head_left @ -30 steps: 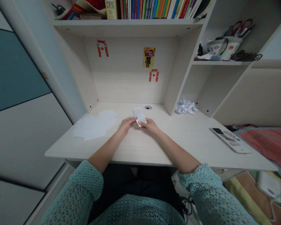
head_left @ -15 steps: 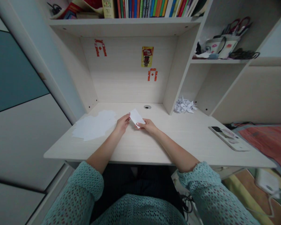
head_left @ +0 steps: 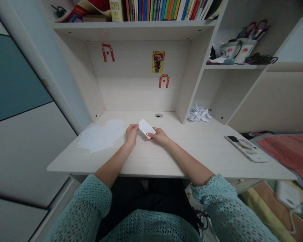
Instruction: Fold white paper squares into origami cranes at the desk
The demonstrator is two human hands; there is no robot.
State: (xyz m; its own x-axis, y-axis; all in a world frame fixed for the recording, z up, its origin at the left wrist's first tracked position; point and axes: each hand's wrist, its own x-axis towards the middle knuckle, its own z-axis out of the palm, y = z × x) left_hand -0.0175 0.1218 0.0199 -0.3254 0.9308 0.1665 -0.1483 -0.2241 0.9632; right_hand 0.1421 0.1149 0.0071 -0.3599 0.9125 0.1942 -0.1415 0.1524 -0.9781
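Between my two hands, above the pale desk (head_left: 151,158), is a small white piece of paper (head_left: 145,127), tilted. My left hand (head_left: 132,132) pinches its upper left corner between thumb and fingers. At the lower right, my right hand (head_left: 158,135) grips the paper with the thumb on top; the fingers beneath are mostly hidden. Left of my left hand, several white paper sheets (head_left: 98,136) lie spread and overlapping on the desk.
A heap of small white paper pieces (head_left: 199,113) sits in the right cubby. A phone (head_left: 246,149) lies on the desk at the right. Books (head_left: 161,10) line the upper shelf, and cups with scissors (head_left: 244,50) stand on the right shelf. A cable hole (head_left: 159,115) is at the back.
My left hand has shifted slightly left and turned more upright. The paper's left end has moved a little left with it, while my right hand stays nearly in place.
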